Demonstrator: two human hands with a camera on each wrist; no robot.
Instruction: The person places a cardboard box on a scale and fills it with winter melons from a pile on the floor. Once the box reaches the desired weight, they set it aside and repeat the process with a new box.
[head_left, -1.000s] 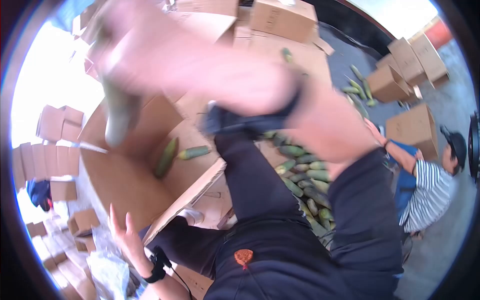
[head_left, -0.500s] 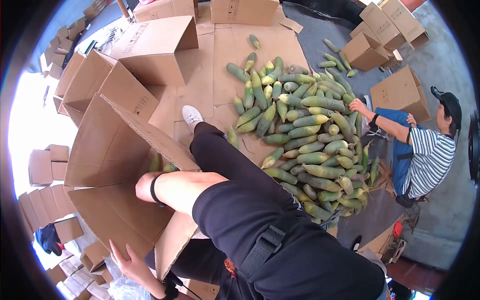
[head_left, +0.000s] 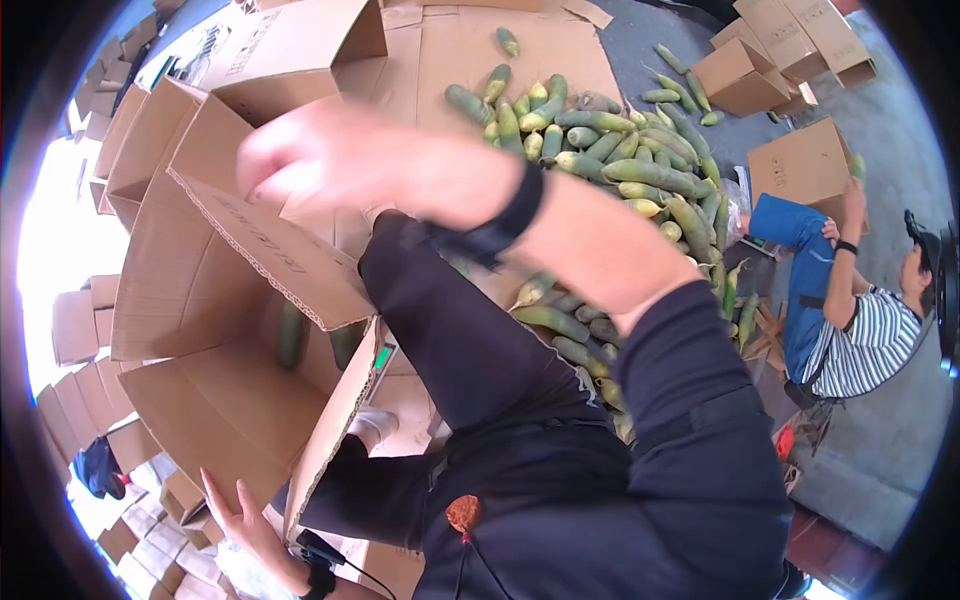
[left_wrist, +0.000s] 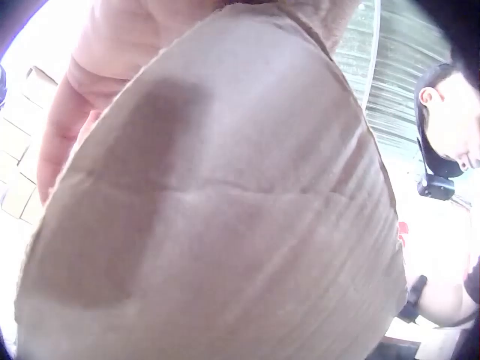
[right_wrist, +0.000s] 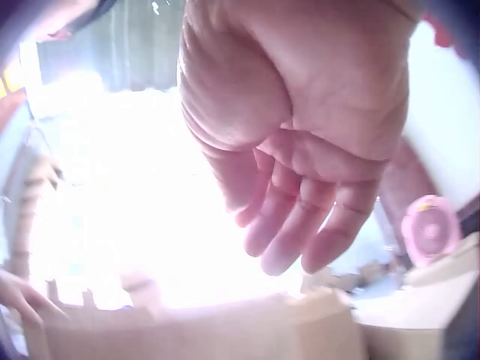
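Observation:
An open cardboard carton [head_left: 200,410] stands in front of the person, and green radishes [head_left: 291,335] lie inside it. The left hand [head_left: 245,530] rests against its near outer side with the visible fingers straight. In the left wrist view a cardboard flap [left_wrist: 225,217] covers much of that hand [left_wrist: 120,45]. Blurred by motion, the right hand [head_left: 310,165] passes above the far flap of the carton. Its fingers [right_wrist: 281,232] hang loosely curled with nothing in them in the right wrist view. To the right a big pile of green radishes [head_left: 650,180] lies on flattened cardboard, partly hidden by the right arm.
Another person [head_left: 860,320] in a striped shirt sits at the right beside the pile, one hand raised near a carton [head_left: 800,170]. More open cartons [head_left: 290,50] stand at the back left. A pink fan [right_wrist: 431,231] shows in the right wrist view.
The right hand first carried a radish, then reached down into the carton, and is now out above it, empty. The left hand stays by the carton. The other person's arm has lifted from the pile.

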